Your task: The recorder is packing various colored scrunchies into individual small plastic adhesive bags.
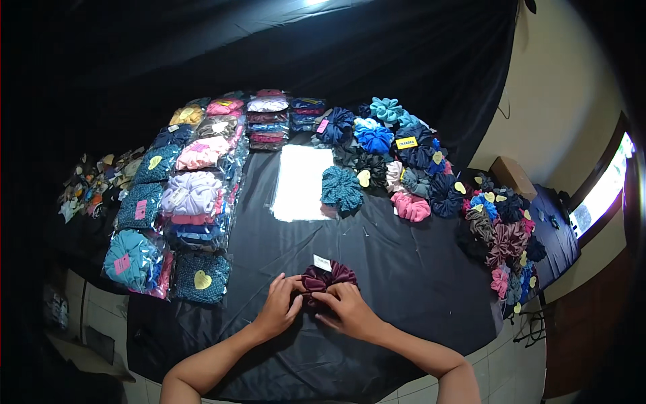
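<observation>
Left hand [279, 311]: fingers curled, nearly closed, gripping left edge of maroon scrunchie [326, 278]. Right hand [348, 310]: fingers bent, pinching its near right side. Scrunchie sits at front middle of black cloth [404, 296], white tag [322, 262] on its far edge. Beyond: bright flat stack [304, 182] (glare, material unclear). Left: bagged scrunchies [195, 194] in columns. Right of stack: loose scrunchies [374, 138], mixed colours, heaped.

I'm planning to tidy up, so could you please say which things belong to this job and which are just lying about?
Likely the job's: maroon scrunchie, white tag, loose scrunchies, bagged scrunchies, shiny stack.
Apparently lying about: cardboard box, far-left mixed pile.
</observation>
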Demonstrator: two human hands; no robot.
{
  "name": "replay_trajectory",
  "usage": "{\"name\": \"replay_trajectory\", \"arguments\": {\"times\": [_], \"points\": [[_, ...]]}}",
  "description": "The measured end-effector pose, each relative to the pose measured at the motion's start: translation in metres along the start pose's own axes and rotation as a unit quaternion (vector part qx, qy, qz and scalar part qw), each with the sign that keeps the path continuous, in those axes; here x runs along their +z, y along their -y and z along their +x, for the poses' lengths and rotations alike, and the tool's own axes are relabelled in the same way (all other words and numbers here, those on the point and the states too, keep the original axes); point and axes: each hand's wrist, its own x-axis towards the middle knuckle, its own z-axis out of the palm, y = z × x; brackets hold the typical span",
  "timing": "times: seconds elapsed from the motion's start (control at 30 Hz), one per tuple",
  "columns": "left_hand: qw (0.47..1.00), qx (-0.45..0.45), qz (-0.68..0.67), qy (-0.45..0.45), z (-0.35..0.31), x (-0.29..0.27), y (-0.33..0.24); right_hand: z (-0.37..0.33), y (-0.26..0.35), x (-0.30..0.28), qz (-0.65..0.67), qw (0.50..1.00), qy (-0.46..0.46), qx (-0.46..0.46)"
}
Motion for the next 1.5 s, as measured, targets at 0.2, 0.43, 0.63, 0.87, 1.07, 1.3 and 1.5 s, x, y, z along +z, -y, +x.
{"name": "replay_trajectory", "arguments": {"times": [0.2, 0.43, 0.63, 0.87, 1.07, 1.3, 1.5], "points": [[0.997, -0.067, -0.048, -0.007, 0.000, -0.003, -0.005, 0.009, -0.017, -0.005, -0.037, 0.993, -0.108, 0.024], [1.000, -0.015, 0.007, 0.007, 0.005, -0.007, -0.009, 0.029, -0.027, 0.007, -0.040, 0.995, -0.072, 0.050], [0.999, -0.031, -0.004, 0.003, 0.004, -0.007, -0.012, 0.019, -0.030, 0.004, -0.029, 0.997, -0.072, 0.000], [0.997, -0.043, -0.003, -0.062, 0.034, -0.020, -0.008, 0.004, -0.022, -0.002, -0.050, 0.997, -0.040, -0.039], [0.986, -0.010, 0.112, -0.126, 0.131, -0.021, 0.027, -0.008, -0.002, -0.001, -0.133, 0.991, -0.007, -0.025], [0.972, -0.019, 0.213, -0.093, 0.219, -0.026, 0.109, -0.011, -0.005, 0.014, -0.152, 0.987, 0.041, -0.015], [0.971, -0.064, 0.221, -0.062, 0.236, -0.027, 0.118, -0.012, -0.013, 0.014, -0.126, 0.991, 0.041, -0.015]]}}
